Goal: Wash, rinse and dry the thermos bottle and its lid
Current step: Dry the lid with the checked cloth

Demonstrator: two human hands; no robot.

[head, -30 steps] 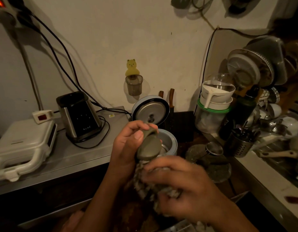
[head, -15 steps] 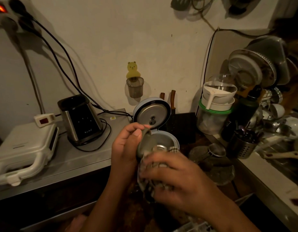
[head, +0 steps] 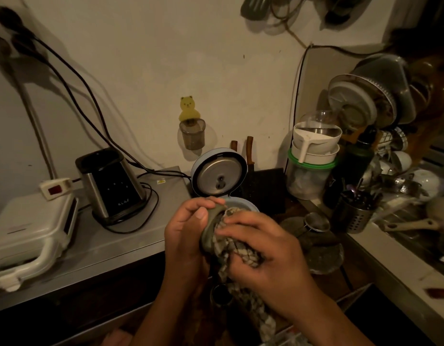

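Your long grey metal desk (head: 131,236) runs along the left, and its near edge goes dark. On it sits a white boxy sandwich maker (head: 28,236), cut off by the left edge. Next to that stands a shiny black and silver machine (head: 111,183) with black cords going up the wall.

On the right, a heap of bowls, pots and plates (head: 380,101) leans in a rack. It is too dim and crowded to tell them apart. In front of it stands a round see-through tub with a green rim (head: 308,181), with white jugs stacked on top.

Behind your hands is a pale blue round cooker with its lid standing up (head: 219,171). Your hands hide most of its pot.

Your right hand (head: 263,253) curls its fingers around a checked grey and white cloth (head: 243,253) and pushes it into the lid. The cloth hangs down below and goes dark.

Your left hand (head: 188,233) has its grip closed around the small dull green thermos lid (head: 209,236), right in the middle, in front of the cooker. Only the lid's rim shows, as the cloth fills its inside.

You cannot make out the thermos bottle for sure in the dark below your hands.
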